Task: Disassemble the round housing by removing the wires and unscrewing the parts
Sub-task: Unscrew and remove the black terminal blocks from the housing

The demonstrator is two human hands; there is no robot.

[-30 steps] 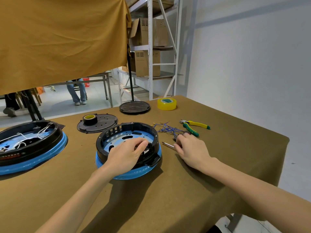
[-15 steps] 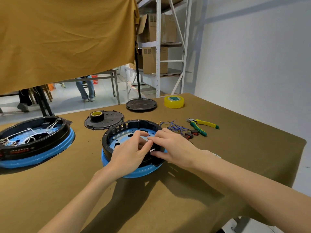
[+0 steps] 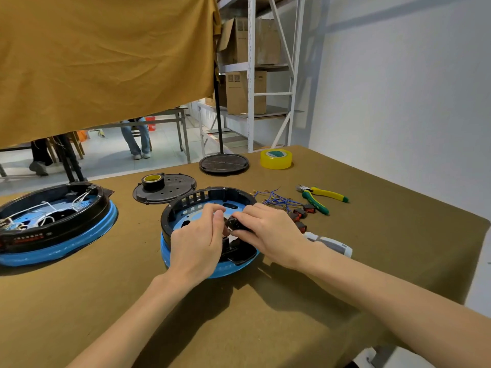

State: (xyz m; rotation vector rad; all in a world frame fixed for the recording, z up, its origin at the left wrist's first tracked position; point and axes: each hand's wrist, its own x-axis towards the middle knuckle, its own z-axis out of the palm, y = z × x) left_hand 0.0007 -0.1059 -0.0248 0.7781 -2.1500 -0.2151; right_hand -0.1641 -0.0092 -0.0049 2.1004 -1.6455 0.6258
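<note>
Both forearms reach in from the near edge of the table (image 3: pixel 265 328), converging over the round housing (image 3: pixel 204 205), which sits near the table's middle, just ahead of the person.

Left hand (image 3: pixel 198 243) lies over the housing's near rim, fingers curled, thumb and forefinger pinching toward a small black part (image 3: pixel 233 224). Right hand (image 3: pixel 268 229) comes from the other side, fingertips closed on the same part. Hands close together, nearly touching — both clamped on that one piece, held just above the housing's blue floor. Judged: working a socket or switch block free of the near wall, one hand steadying, the other pulling. Which does which, cannot tell.

Just right of the housing, behind the right wrist: a white-handled tool (image 3: pixel 329 244), probably the screwdriver, laid within easy reach. Beyond it, red switches (image 3: pixel 301 213) with blue wires (image 3: pixel 276 200) in a loose heap — looks like the pile of removed parts. Pliers (image 3: pixel 322 197) farther right.

Left, well apart: a second larger housing (image 3: pixel 53 224), white wires still inside.

Farther back: a black round cover (image 3: pixel 164 192) with a dark tape roll (image 3: pixel 152 181) on it, a stand base (image 3: pixel 224 163), a yellow tape roll (image 3: pixel 276 158).
</note>
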